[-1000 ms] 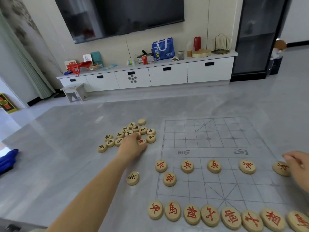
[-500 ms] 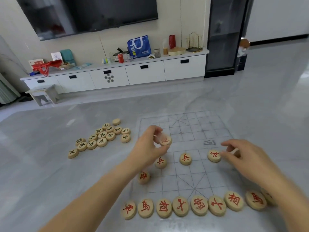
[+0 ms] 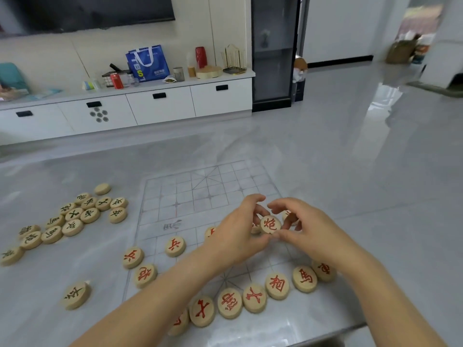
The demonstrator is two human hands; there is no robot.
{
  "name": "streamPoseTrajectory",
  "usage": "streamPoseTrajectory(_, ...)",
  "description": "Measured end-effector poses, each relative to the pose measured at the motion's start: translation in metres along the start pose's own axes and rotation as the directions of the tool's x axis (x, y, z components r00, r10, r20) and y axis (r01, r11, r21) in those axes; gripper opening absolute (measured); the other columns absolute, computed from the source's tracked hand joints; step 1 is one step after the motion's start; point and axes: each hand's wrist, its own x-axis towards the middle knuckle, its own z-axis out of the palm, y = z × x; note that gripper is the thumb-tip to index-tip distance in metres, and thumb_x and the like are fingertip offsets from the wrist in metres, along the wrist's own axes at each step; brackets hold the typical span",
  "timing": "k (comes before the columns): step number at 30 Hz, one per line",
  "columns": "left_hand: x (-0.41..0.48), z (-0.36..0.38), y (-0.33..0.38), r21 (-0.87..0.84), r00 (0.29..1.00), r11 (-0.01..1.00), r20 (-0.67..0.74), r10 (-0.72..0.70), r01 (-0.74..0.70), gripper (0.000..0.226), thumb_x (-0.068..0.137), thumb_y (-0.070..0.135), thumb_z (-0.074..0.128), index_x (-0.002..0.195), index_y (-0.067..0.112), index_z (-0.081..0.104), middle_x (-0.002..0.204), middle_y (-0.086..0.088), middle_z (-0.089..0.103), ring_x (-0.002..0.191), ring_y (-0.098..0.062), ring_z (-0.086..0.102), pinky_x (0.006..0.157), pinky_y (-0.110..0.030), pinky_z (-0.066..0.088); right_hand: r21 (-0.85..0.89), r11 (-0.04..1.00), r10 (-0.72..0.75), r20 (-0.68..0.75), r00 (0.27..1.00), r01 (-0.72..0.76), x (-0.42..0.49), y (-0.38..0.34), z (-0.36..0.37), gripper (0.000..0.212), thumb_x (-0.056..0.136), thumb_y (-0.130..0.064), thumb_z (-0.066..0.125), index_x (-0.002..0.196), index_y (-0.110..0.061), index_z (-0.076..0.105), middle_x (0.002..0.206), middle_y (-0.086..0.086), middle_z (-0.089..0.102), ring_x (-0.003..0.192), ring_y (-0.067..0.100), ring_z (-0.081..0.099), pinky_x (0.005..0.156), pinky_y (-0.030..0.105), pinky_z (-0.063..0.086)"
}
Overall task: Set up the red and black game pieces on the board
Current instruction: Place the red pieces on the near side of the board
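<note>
Handover: red cannon piece, fetched from the black pile far left of the hands, is now pinched by both left hand and right hand over the board, placement pending.

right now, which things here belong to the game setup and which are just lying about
Job: board, red pieces on it, black pieces beside it, red cannon piece held by left hand and right hand.
Lying about: blue bag, red can, red vase, on the cabinet.
</note>
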Motion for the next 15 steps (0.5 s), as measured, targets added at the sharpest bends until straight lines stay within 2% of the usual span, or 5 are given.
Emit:
streamPoseTrajectory(4,0.001,0.002,0.002,0.022,1.000,1.000,0.006,0.020,-0.020,0.074,0.080,0.021,0.069,0.141,0.022,0.027,0.114,0.015,0.053,0.098,-0.001,0.054,0.088,-0.022,0.046,-0.025,1.000,-0.018,0.018,1.000,0.018,0.000,0.005,-0.001,0.046,0.082,-0.023,0.070,0.117,-0.045,0.048,0.110,-0.023,0.053,0.089,-0.009,0.053,0.071,0.016,0.044)
streamPoseTrajectory(6,0.002,0.003,0.003,0.024,1.000,1.000,0.007,0.018,-0.018,0.075,0.081,0.019,0.068,0.143,0.023,0.026,0.117,0.015,0.054,0.100,-0.002,0.053,0.090,-0.023,0.046,-0.040,0.998,-0.042,0.035,0.999,0.043,0.000,0.005,-0.002,0.047,0.083,-0.023,0.069,0.114,-0.051,0.047,0.107,-0.024,0.052,0.089,-0.008,0.053,0.072,0.013,0.043)
streamPoseTrajectory(9,0.002,0.005,0.002,0.014,1.000,1.000,0.001,0.017,-0.017,0.075,0.082,0.018,0.067,0.144,0.023,0.025,0.113,0.017,0.053,0.097,0.001,0.052,0.087,-0.016,0.044,-0.075,0.996,-0.053,0.068,0.996,0.058,0.000,0.005,-0.002,0.047,0.084,-0.026,0.068,0.109,-0.058,0.044,0.104,-0.024,0.050,0.088,-0.005,0.053,0.072,0.013,0.040)
streamPoseTrajectory(12,0.001,0.007,0.002,0.013,1.000,1.000,-0.015,0.024,-0.024,0.073,0.083,0.019,0.066,0.143,0.027,0.026,0.115,0.018,0.049,0.095,0.006,0.050,0.078,-0.005,0.041,-0.111,0.993,-0.026,0.111,0.993,0.038,-0.001,0.008,-0.002,0.042,0.085,-0.029,0.066,0.121,-0.043,0.051,0.106,-0.021,0.048,0.089,0.000,0.052,0.077,0.017,0.041)
streamPoseTrajectory(15,-0.004,0.004,-0.003,0.012,0.999,1.000,-0.028,0.022,-0.022,0.072,0.083,0.025,0.068,0.143,0.029,0.028,0.126,0.015,0.045,0.103,0.003,0.050,0.088,-0.014,0.045,-0.259,0.966,0.045,0.086,0.995,-0.022,-0.002,0.014,-0.005,0.042,0.083,-0.036,0.065,0.123,-0.034,0.052,0.107,-0.015,0.047,0.093,0.005,0.051,0.083,0.026,0.046)
